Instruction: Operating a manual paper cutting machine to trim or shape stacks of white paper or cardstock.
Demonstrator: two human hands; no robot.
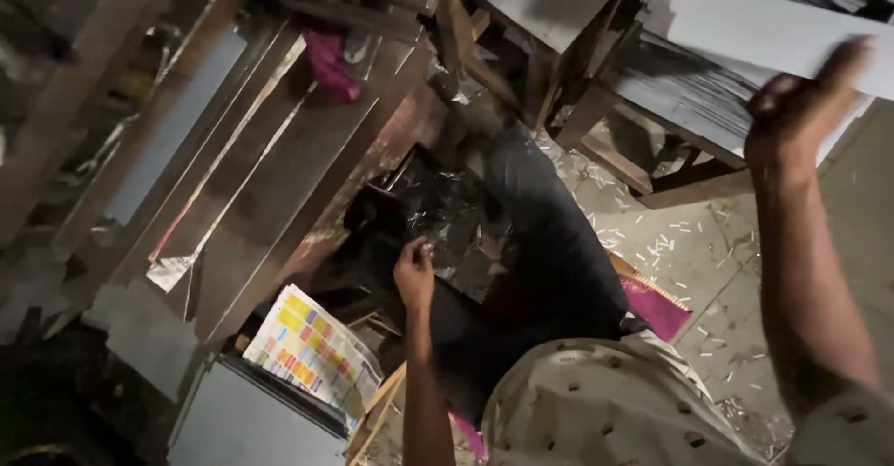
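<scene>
Hands at a stack of white sheets.
My right hand [799, 112] fingers grip one white sheet [773, 28]; my left hand [414, 275] fingers are closed near crumpled foil [447, 215].

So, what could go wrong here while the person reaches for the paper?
The right hand grips only one edge of a white sheet on the paper stack; it may bend or tear. The left hand hangs near crumpled foil in dim light. Paper scraps on the floor could be slippery.

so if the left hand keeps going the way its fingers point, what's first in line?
Likely the crinkled foil just beyond the left hand, with the metal machine edge behind it. Depth is unclear in this dim view.
</scene>
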